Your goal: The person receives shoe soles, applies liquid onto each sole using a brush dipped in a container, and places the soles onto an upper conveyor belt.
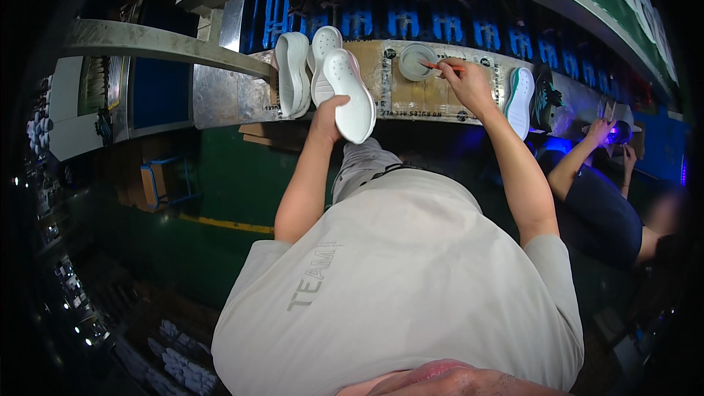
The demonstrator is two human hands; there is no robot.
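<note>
My left hand grips the near end of a white shoe sole, tilted above the bench's front edge. Behind it another white sole shows in part, and to its left stand white soles side by side. In my right hand is an orange-handled brush, its tip inside a round plastic tub that holds a pale liquid. The tub sits on taped cardboard. Right of my right forearm lies a white sole with a green edge, beside a dark shoe.
A metal beam crosses at the left above the metal bench. Blue fixtures line the bench's far side. At the right, a co-worker's hands are near a purple light. A blue-framed cart stands on the green floor.
</note>
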